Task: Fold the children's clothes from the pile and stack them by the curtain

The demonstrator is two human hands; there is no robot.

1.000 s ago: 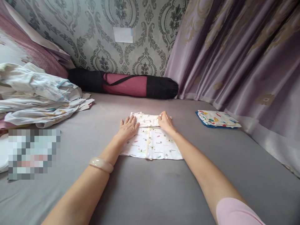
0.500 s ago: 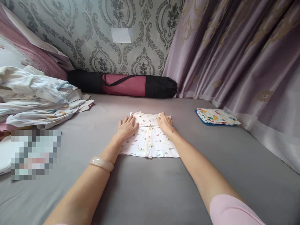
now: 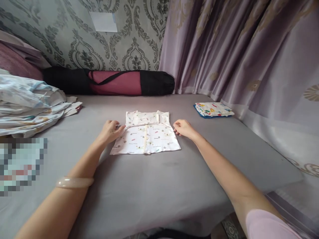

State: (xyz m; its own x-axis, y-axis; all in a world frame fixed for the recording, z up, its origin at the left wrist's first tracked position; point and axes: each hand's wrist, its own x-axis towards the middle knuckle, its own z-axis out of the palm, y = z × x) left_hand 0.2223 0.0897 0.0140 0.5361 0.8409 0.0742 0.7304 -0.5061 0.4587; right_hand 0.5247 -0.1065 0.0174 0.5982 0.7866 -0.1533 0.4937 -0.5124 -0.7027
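Observation:
A small white baby shirt [image 3: 159, 136] with a scattered print and a cream front strip lies flat on the grey bed sheet. Its upper part is folded over, forming a band along the far side. At the shirt's left edge is my left hand [image 3: 111, 131], fingers bent and apart, the thumb tip close to the cloth. Just beside the right edge, my right hand [image 3: 184, 128] has its fingers curled in, with no cloth visible in them. Whether either hand touches the shirt is hard to tell.
Loose clothes [image 3: 32, 106] are heaped at the left, near a blurred-out item [image 3: 21, 166]. A folded patterned cloth stack [image 3: 214, 109] lies at right. Along the wall rests a long black and pink bag [image 3: 114, 83]. Purple curtains [image 3: 211, 43] hang at right, by the bed sheet [image 3: 159, 186].
Both hands have come off the shirt's top and moved outward to its sides. My right fingers have curled in. The view has shifted to the right, and the shirt stays folded.

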